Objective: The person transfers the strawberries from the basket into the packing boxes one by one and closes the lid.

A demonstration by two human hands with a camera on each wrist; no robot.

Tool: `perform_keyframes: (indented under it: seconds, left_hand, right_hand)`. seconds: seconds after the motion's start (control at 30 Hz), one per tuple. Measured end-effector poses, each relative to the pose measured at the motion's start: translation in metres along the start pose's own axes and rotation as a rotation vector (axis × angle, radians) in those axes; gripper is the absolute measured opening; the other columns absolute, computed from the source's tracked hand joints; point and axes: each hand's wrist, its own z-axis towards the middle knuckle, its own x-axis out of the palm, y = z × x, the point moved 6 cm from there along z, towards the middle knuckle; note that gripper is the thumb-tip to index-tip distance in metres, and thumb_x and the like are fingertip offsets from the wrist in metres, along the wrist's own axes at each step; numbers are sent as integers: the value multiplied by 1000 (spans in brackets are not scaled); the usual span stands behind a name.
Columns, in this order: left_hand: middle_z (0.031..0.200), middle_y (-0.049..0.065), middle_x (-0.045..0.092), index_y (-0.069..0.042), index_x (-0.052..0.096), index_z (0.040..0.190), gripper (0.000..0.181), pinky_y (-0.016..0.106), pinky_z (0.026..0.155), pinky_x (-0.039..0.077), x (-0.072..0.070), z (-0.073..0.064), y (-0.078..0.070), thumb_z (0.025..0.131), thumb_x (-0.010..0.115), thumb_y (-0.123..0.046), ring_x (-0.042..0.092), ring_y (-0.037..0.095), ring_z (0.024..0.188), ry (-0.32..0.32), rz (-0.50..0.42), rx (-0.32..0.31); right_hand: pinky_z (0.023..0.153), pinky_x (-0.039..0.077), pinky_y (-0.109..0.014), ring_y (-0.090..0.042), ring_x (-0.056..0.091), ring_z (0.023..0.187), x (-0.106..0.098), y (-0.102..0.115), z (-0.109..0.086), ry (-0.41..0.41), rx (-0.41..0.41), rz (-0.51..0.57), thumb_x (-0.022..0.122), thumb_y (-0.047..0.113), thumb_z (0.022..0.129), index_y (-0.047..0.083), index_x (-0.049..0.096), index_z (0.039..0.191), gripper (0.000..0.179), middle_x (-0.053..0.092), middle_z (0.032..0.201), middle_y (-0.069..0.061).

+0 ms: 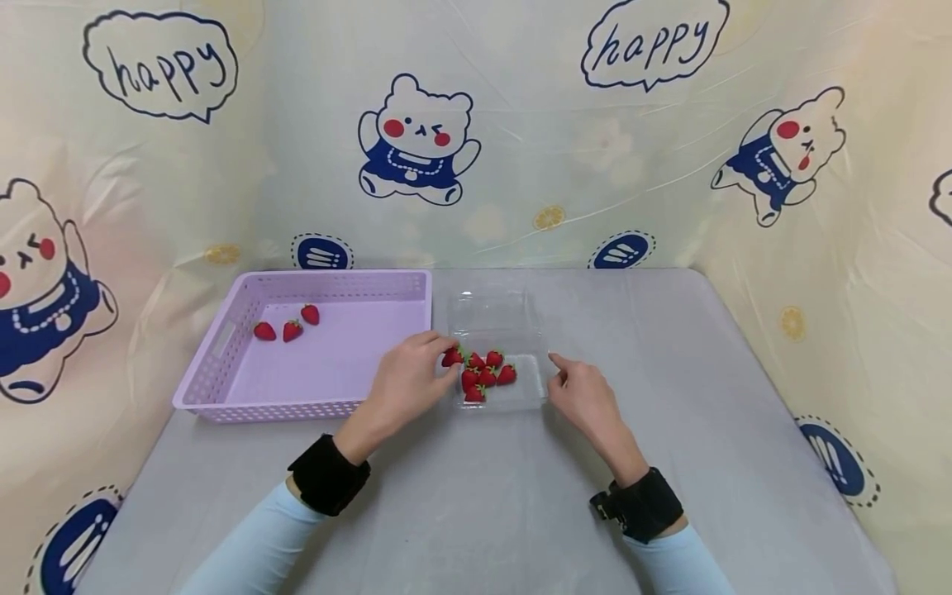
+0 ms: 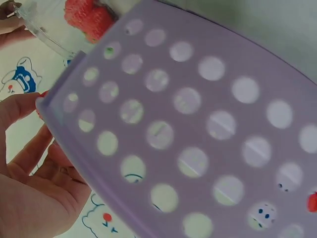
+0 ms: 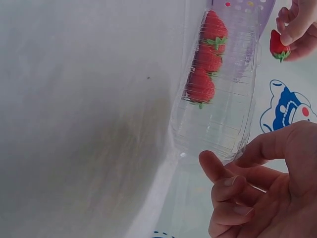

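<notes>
Head view: nearest, light blue sleeves (image 1: pixel 253 537) and black wristbands (image 1: pixel 330 475) are seen on both arms, over a grey desk (image 1: pixel 491 504). Beyond them, one strawberry (image 1: pixel 452 357) is pinched by the left grip (image 1: pixel 405 382) between thumb and fingertips, above the left edge of a clear plastic clamshell base (image 1: pixel 530 382). By its right edge the right grip (image 1: pixel 587 402) is held, with the index finger extended; whether the rim is pinched or merely touched cannot be told. Six more strawberries (image 1: pixel 487 377) are gathered in the base, towards its left side, while its right side is left bare.

Each fruit can be judged very light; if real, its flesh would be easily bruised, so it is best taken lightly by the sides, just below the green cap. The clamshell is likely thin, slick and easily flexed, and is best steadied by its rim.

Farther off, the lid (image 1: pixel 487 314) is folded open. To the left, three strawberries (image 1: pixel 292 331) are spread in a lilac plastic basket (image 1: pixel 335 283), backed by a bear-print cloth (image 1: pixel 521 149).
</notes>
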Motion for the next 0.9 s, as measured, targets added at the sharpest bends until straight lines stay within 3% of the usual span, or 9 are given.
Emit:
perform_keyframes:
  seconds: [0.27, 0.5, 0.9]
  left_hand:
    - [111, 8, 76, -5, 78, 116, 29, 41, 82, 60, 11, 5, -16, 90, 82, -17, 73, 25, 99, 51, 2, 53]
    - [112, 7, 74, -6, 77, 120, 31, 39, 83, 59, 27, 6, -23, 92, 83, -17, 72, 23, 100, 131, 14, 55]
    - [106, 6, 75, -7, 77, 117, 30, 36, 81, 59, 52, 2, -32, 89, 86, -14, 69, 20, 93, 177, -7, 69]
  right_hand:
    - [47, 32, -29, -12, 38, 48, -2, 1, 1, -2, -1, -7, 54, 4, 93, 1, 63, 144, 52, 56, 67, -4]
    - [47, 29, -29, -11, 34, 48, 0, 0, 2, -3, -5, -8, 53, 4, 93, 1, 62, 144, 52, 54, 64, -3]
    - [46, 27, -29, -11, 31, 48, 0, -1, 0, -7, -14, -3, 53, 4, 93, 2, 62, 145, 52, 49, 60, -2]
